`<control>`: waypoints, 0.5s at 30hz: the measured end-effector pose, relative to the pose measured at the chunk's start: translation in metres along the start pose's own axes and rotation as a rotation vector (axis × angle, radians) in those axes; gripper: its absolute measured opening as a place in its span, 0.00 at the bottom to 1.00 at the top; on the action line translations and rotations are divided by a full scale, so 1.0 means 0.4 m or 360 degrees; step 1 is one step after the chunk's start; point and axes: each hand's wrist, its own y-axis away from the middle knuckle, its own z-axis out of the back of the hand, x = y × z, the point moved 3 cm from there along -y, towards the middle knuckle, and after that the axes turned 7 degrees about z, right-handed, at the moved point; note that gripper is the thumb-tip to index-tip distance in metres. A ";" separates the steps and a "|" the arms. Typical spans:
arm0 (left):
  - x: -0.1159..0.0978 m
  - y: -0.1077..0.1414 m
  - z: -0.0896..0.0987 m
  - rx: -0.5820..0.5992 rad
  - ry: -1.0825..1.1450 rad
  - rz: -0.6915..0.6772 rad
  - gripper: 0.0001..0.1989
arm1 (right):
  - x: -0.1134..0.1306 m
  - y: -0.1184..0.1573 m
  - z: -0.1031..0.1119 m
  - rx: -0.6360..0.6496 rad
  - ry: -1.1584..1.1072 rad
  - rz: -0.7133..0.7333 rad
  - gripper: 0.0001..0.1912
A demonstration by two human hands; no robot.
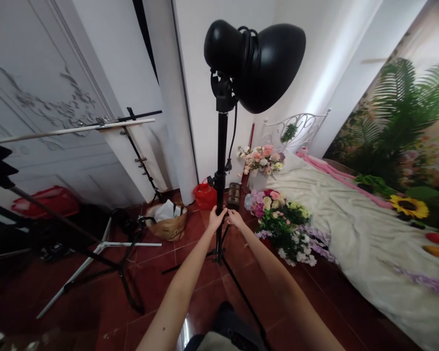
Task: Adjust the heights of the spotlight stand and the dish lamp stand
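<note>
Fingers of the left hand (215, 220) closed round the stand (222, 141), below the clamp knob (211, 182). Right hand (235, 219) is at the same spot from the other side, fingers bent in close to the pole; can't tell if they grip it or a small part beside it.

Stand is upright on the tiles (201, 290), between the forearms, legs (241, 288) splayed. Lamp (278, 58) sits on top, shade out to the right.

Risks: top-heavy, hands low, so a sideways shove could tip it. If the clamp is loose, the upper tube could drop and pinch fingers. Plug (228, 165) dangles by the pole, could snag on the knob. One leg runs near the person's shoe (226, 307): trip or kick hazard.

Around: flowers (274, 209) and bed (336, 204) block the right. Basket (168, 224), red bag (205, 196) and white tripod (104, 245) crowd the left. Small chest (234, 194) is just behind the hands.
</note>
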 end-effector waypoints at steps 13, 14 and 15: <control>0.035 -0.043 -0.042 -0.0349 -0.0099 0.0200 0.18 | -0.012 -0.072 0.022 0.0016 0.0149 -0.0217 0.26; 0.040 -0.044 -0.042 -0.0362 -0.0122 0.0194 0.18 | -0.016 -0.077 0.022 -0.0006 0.0185 -0.0222 0.27; 0.046 -0.045 -0.042 -0.0376 -0.0146 0.0188 0.18 | -0.019 -0.083 0.023 -0.0017 0.0220 -0.0237 0.27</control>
